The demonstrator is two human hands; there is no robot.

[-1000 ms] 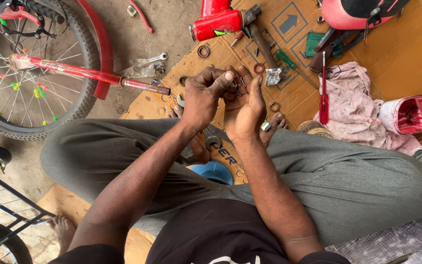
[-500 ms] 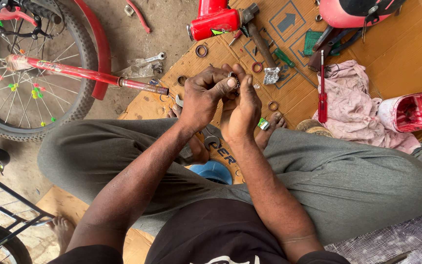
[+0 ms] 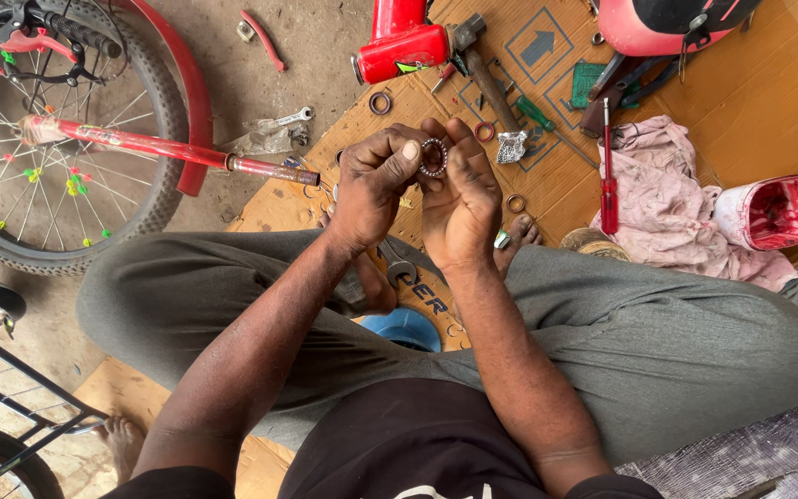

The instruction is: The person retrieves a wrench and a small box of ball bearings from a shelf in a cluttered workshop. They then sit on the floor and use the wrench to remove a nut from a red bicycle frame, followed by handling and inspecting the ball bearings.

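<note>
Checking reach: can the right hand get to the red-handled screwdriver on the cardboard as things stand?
Probably yes, once freed. The red-handled screwdriver lies uncovered on the cardboard beside the pink cloth, with nothing between. But the right hand shares the grip on a bearing ring with the left hand.

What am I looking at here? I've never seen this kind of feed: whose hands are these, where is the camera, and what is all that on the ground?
No machine here: a seated person works bare-handed, and the single camera sits on their head, looking down over their knees. The left hand and right hand together hold up a small ring-shaped ball bearing cage. Below lies a flattened cardboard sheet with a hammer, a red-handled screwdriver, a green-handled screwdriver, loose metal rings and a pinkish rag. A red cut-open container sits at right. At left stands a bicycle wheel with coloured spoke beads.
</note>
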